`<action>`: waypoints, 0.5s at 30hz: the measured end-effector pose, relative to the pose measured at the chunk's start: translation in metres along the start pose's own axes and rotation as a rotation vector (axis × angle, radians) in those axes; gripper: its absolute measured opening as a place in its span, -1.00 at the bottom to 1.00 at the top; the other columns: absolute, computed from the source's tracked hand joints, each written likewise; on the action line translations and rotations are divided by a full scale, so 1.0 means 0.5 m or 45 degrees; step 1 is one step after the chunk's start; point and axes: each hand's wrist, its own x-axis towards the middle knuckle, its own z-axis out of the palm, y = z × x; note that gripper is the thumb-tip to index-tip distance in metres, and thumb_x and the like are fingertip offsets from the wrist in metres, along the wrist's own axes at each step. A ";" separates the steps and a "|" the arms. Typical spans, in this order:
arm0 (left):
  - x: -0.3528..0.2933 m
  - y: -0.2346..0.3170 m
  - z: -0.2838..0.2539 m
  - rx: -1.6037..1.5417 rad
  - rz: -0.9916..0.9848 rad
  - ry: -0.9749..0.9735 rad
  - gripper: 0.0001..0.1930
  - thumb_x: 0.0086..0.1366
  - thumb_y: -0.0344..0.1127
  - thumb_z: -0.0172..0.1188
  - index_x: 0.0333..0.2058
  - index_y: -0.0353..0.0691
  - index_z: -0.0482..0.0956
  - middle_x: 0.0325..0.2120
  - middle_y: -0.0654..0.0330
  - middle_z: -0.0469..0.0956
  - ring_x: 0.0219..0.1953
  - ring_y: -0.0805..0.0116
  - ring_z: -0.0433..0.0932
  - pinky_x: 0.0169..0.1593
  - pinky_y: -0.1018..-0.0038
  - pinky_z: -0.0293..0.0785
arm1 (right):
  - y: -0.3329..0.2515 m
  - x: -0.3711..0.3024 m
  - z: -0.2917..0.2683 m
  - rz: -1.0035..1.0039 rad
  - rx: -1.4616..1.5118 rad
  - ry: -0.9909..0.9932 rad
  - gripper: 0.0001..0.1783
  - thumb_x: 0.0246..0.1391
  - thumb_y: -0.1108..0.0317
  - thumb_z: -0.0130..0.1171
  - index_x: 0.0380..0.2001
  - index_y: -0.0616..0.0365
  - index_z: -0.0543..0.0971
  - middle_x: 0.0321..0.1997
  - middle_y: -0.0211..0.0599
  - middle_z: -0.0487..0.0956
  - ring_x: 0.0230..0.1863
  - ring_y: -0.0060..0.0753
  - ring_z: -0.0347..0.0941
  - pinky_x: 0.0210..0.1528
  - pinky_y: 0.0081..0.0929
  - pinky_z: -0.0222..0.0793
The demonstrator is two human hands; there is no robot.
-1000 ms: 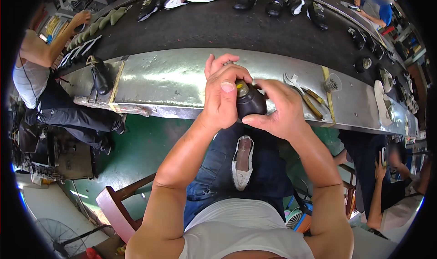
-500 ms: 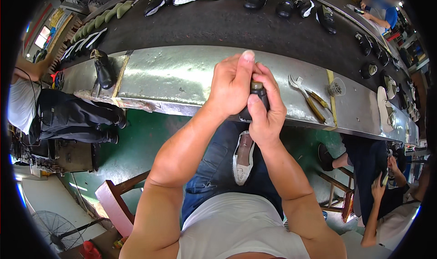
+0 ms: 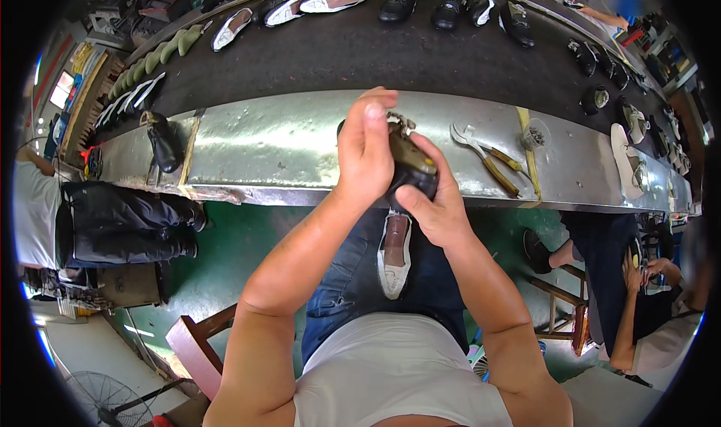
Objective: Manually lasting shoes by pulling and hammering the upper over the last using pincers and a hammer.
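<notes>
Between my hands, over the bench's near edge, is a black shoe [image 3: 414, 178] with an olive-green last showing in its opening. My left hand [image 3: 365, 149] presses along the shoe's left side, thumb and fingers pointing up. My right hand [image 3: 439, 205] is closed round the other side, its thumb across the black upper. Part of the shoe is hidden behind my left hand. Below it, between my thighs, lies a second shoe [image 3: 394, 250], its pale underside and brown middle facing up.
On the metal bench [image 3: 270, 145] lie pincers [image 3: 488, 156] and a clear cup [image 3: 535, 134] of small bits. A black shoe [image 3: 163, 143] stands left, a pale one [image 3: 625, 160] right. Several shoes line the dark belt [image 3: 300, 59] beyond. People work at both sides.
The shoe has turned in my hands, so its olive-green last top now shows. My left hand has shifted along its side. The view has also moved slightly.
</notes>
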 end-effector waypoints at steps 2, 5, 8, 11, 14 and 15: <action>-0.021 -0.002 0.000 -0.037 0.186 0.051 -0.72 0.48 -0.34 -0.13 0.04 -0.37 0.37 0.16 -0.09 0.37 0.26 0.05 0.29 0.33 0.22 0.11 | -0.005 0.009 -0.021 0.031 0.017 -0.003 -0.38 0.21 0.38 0.18 0.31 0.18 0.27 0.17 -0.21 0.45 0.10 -0.44 0.41 0.19 -0.46 0.33; -0.083 0.001 -0.030 0.245 0.328 0.112 -0.72 0.41 -0.43 -0.06 0.04 -0.38 0.36 0.19 -0.14 0.31 0.24 0.12 0.30 0.33 0.23 0.11 | -0.032 0.067 -0.070 0.425 0.702 0.270 -0.41 0.13 0.42 0.23 0.24 0.22 0.38 0.07 -0.19 0.53 -0.02 -0.40 0.50 -0.05 -0.44 0.52; -0.215 -0.022 -0.100 0.183 0.054 -0.235 -0.74 0.32 -0.49 0.06 -0.03 -0.37 0.43 -0.01 -0.11 0.48 0.04 0.08 0.48 0.13 0.27 0.36 | 0.007 0.165 -0.126 0.187 0.539 0.446 -0.42 0.14 0.34 0.25 0.22 0.20 0.40 0.03 -0.19 0.54 -0.06 -0.34 0.54 -0.11 -0.41 0.55; -0.352 -0.084 -0.121 0.264 -0.312 -0.558 -0.67 0.29 -0.38 0.20 -0.02 -0.41 0.46 -0.20 -0.13 0.57 -0.16 0.02 0.60 -0.06 0.30 0.54 | 0.091 0.313 -0.196 -0.233 -0.423 0.603 -0.36 0.12 0.21 0.28 0.23 0.18 0.38 0.11 -0.13 0.52 0.02 -0.13 0.52 0.07 -0.32 0.47; -0.398 -0.143 -0.084 0.464 -0.799 -0.660 -0.52 0.29 -0.21 0.22 0.08 -0.41 0.43 -0.14 -0.20 0.58 -0.10 -0.09 0.61 -0.01 0.22 0.56 | 0.174 0.431 -0.312 -0.473 -1.116 0.706 -0.26 0.09 0.12 0.31 0.27 0.17 0.32 0.21 -0.04 0.44 0.17 0.01 0.42 0.22 -0.17 0.34; -0.394 -0.167 -0.062 0.445 -0.788 -0.671 -0.52 0.29 -0.21 0.22 0.08 -0.41 0.43 -0.14 -0.20 0.58 -0.10 -0.09 0.61 -0.01 0.22 0.56 | 0.197 0.447 -0.345 -0.351 -1.458 0.645 -0.23 0.09 0.09 0.30 0.29 0.18 0.29 0.23 0.00 0.41 0.22 0.05 0.37 0.24 -0.11 0.30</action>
